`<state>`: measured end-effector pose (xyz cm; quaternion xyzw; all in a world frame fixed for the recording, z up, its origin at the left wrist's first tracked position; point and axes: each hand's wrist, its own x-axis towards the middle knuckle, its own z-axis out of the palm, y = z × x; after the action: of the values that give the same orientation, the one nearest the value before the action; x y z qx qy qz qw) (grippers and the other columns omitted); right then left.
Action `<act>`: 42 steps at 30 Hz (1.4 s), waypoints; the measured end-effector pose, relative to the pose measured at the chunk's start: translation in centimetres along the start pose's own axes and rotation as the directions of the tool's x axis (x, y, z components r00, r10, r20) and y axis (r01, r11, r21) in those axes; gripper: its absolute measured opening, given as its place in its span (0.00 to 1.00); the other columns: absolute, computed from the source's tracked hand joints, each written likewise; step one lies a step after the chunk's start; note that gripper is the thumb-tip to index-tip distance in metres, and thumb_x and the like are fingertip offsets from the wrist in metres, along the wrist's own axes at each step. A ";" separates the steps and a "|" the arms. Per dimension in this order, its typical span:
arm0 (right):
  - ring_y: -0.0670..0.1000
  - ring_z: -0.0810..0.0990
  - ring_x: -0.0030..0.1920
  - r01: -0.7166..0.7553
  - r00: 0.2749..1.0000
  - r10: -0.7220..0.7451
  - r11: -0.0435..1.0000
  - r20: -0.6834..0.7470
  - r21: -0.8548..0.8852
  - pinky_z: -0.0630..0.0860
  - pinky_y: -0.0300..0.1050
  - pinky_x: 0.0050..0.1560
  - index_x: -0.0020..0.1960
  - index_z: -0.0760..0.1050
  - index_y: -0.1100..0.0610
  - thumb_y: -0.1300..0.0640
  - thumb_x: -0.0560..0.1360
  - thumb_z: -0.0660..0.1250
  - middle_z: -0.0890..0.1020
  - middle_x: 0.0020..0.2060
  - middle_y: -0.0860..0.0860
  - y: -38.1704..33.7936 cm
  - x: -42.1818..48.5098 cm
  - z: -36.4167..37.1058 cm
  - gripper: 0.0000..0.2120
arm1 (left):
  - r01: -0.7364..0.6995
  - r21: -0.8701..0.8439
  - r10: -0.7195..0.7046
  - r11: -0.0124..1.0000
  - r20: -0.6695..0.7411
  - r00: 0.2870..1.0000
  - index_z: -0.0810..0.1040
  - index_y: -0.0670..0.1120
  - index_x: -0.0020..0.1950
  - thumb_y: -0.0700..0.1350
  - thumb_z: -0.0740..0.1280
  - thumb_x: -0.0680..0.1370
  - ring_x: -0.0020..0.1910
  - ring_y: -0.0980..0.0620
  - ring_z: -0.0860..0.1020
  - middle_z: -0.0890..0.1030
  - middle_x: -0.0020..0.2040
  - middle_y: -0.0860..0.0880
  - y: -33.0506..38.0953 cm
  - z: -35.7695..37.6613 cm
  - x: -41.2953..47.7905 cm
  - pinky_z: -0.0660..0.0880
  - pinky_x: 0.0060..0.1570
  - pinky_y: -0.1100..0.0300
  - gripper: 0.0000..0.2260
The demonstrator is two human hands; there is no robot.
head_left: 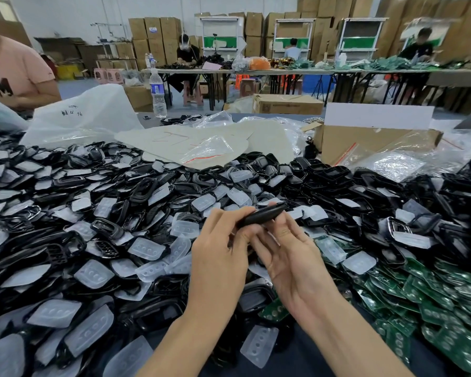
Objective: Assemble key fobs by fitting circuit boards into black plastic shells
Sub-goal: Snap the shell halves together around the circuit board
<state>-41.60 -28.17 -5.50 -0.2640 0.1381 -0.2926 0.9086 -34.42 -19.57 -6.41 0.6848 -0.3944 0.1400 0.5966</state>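
Both forearms converge over the heap; the left hand (pixel 220 242) pinches one end of a black shell (pixel 261 215), and the palm-up right hand (pixel 291 258) grips it from beneath.

Black shells (pixel 98 202); translucent white pads (pixel 94 273); green circuit boards (pixel 430 295); brown boxes (pixel 370 142).
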 end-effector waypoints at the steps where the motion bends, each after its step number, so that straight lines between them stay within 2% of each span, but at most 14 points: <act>1: 0.54 0.86 0.50 0.004 1.000 -0.004 1.000 0.011 -0.004 0.83 0.44 0.46 0.61 0.78 0.63 0.59 0.72 0.70 0.85 0.55 0.60 0.1 0.0 0.1 0.18 | -0.002 -0.003 0.002 1.000 -0.013 1.000 0.82 0.57 0.56 0.38 0.71 0.78 0.44 0.61 0.78 0.77 0.45 0.58 0.0 -0.1 0.1 0.70 0.42 0.75 0.14; 3: 0.54 0.86 0.51 0.011 0.999 -0.010 1.000 0.032 -0.021 0.83 0.42 0.47 0.60 0.78 0.63 0.58 0.72 0.70 0.85 0.56 0.60 0.2 -0.2 0.2 0.18 | -0.011 -0.021 0.010 1.000 -0.023 1.000 0.82 0.58 0.60 0.34 0.70 0.78 0.41 0.61 0.79 0.77 0.43 0.57 -0.2 -0.2 0.2 0.70 0.40 0.76 0.20; 6: 0.52 0.87 0.47 0.018 0.999 -0.016 0.999 0.047 -0.047 0.83 0.41 0.46 0.52 0.82 0.60 0.59 0.71 0.71 0.86 0.50 0.59 0.3 -0.3 0.3 0.11 | -0.042 -0.028 0.042 0.999 -0.007 0.999 0.77 0.61 0.64 0.33 0.66 0.78 0.45 0.63 0.83 0.75 0.42 0.56 -0.3 -0.5 0.3 0.73 0.41 0.75 0.25; 9: 0.51 0.87 0.43 0.029 0.999 -0.026 0.997 0.039 -0.076 0.83 0.40 0.44 0.54 0.81 0.60 0.57 0.68 0.72 0.86 0.46 0.58 0.3 -0.1 0.4 0.15 | -0.130 0.040 0.130 0.991 0.004 0.992 0.77 0.57 0.65 0.35 0.65 0.77 0.47 0.63 0.83 0.75 0.43 0.56 -0.7 -0.6 0.1 0.75 0.44 0.72 0.21; 12: 0.52 0.87 0.48 0.028 0.999 -0.025 0.995 0.035 -0.096 0.83 0.42 0.47 0.59 0.80 0.63 0.56 0.71 0.71 0.86 0.50 0.59 0.3 0.0 0.1 0.18 | -0.157 0.074 0.152 0.985 0.065 0.986 0.79 0.56 0.64 0.38 0.65 0.79 0.49 0.55 0.83 0.76 0.47 0.53 -1.2 -0.4 0.0 0.79 0.45 0.63 0.18; 14: 0.53 0.86 0.51 0.029 0.998 -0.024 0.994 0.053 -0.103 0.83 0.42 0.50 0.60 0.80 0.63 0.58 0.75 0.68 0.85 0.54 0.59 0.0 0.1 -0.3 0.16 | -0.146 0.081 0.139 0.986 0.083 0.987 0.82 0.54 0.62 0.39 0.70 0.79 0.50 0.55 0.80 0.75 0.49 0.54 -1.4 -0.2 0.1 0.78 0.48 0.64 0.15; 17: 0.53 0.85 0.57 0.070 0.994 -0.057 0.987 0.092 -0.146 0.82 0.41 0.51 0.58 0.82 0.61 0.63 0.80 0.62 0.85 0.58 0.58 -0.6 0.3 -0.7 0.12 | 0.031 -0.032 -0.027 0.999 0.124 0.992 0.83 0.55 0.60 0.47 0.73 0.77 0.54 0.59 0.78 0.76 0.52 0.61 -0.7 -0.1 0.2 0.72 0.51 0.72 0.12; 20: 0.53 0.82 0.63 0.092 0.992 -0.068 0.967 0.109 -0.239 0.81 0.44 0.58 0.60 0.82 0.57 0.67 0.82 0.57 0.84 0.60 0.56 -0.4 0.3 -1.0 0.16 | 0.264 -0.223 -0.231 0.938 0.162 0.959 0.83 0.58 0.53 0.49 0.72 0.78 0.53 0.59 0.80 0.80 0.52 0.59 0.0 0.0 0.5 0.76 0.52 0.66 0.06; 24: 0.51 0.82 0.63 0.121 0.987 -0.075 0.928 0.140 -0.352 0.81 0.44 0.57 0.57 0.85 0.49 0.69 0.83 0.57 0.85 0.59 0.53 0.0 0.3 -0.9 0.23 | 0.367 -0.318 -0.317 0.874 0.199 0.927 0.83 0.56 0.53 0.47 0.71 0.78 0.53 0.58 0.81 0.83 0.52 0.54 0.2 -0.5 0.7 0.76 0.53 0.63 0.06; 29: 0.53 0.82 0.63 0.117 0.985 -0.068 0.939 0.158 -0.325 0.82 0.46 0.56 0.61 0.82 0.53 0.69 0.82 0.58 0.84 0.60 0.55 -0.2 -0.1 -0.6 0.19 | 0.192 -0.146 -0.167 0.971 0.168 0.972 0.81 0.61 0.54 0.47 0.69 0.80 0.52 0.58 0.79 0.78 0.50 0.58 0.2 -0.8 0.7 0.71 0.50 0.72 0.08; 32: 0.55 0.81 0.65 0.048 0.983 -0.005 0.972 0.181 -0.231 0.81 0.48 0.59 0.65 0.79 0.58 0.60 0.80 0.60 0.82 0.64 0.58 -0.2 -0.4 -0.2 0.16 | 0.103 -0.081 -0.094 0.991 0.107 0.990 0.82 0.56 0.54 0.44 0.68 0.80 0.52 0.56 0.78 0.77 0.51 0.57 -0.1 -0.7 0.5 0.71 0.50 0.72 0.08; 36: 0.57 0.81 0.62 -0.062 0.982 0.084 0.990 0.171 -0.129 0.80 0.49 0.62 0.70 0.74 0.62 0.49 0.79 0.60 0.80 0.64 0.62 -0.1 -0.7 -0.1 0.25 | 0.004 -0.002 -0.004 1.000 0.068 0.998 0.81 0.50 0.55 0.38 0.68 0.80 0.53 0.56 0.78 0.77 0.52 0.54 -0.3 -0.5 0.2 0.71 0.51 0.72 0.08; 39: 0.55 0.82 0.59 -0.104 0.981 0.114 0.992 0.154 -0.071 0.80 0.47 0.62 0.68 0.77 0.62 0.49 0.79 0.62 0.80 0.63 0.62 -0.2 -0.6 -0.2 0.23 | -0.013 -0.018 0.015 1.000 0.094 0.995 0.81 0.50 0.56 0.40 0.67 0.81 0.57 0.54 0.78 0.78 0.54 0.53 -0.6 -0.5 0.2 0.72 0.53 0.70 0.07; 42: 0.55 0.83 0.59 -0.096 0.985 0.101 0.994 0.136 -0.044 0.81 0.46 0.59 0.63 0.81 0.63 0.51 0.77 0.64 0.80 0.64 0.63 -0.3 -0.4 -0.3 0.20 | 0.006 -0.030 -0.001 1.000 0.139 0.990 0.78 0.56 0.56 0.48 0.67 0.81 0.58 0.55 0.77 0.78 0.54 0.59 -0.5 -0.5 0.2 0.70 0.54 0.71 0.05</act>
<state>-42.12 -28.26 -5.53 -0.2934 0.0932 -0.2255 0.9243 -33.82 -19.24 -6.49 0.6844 -0.4360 0.0848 0.5782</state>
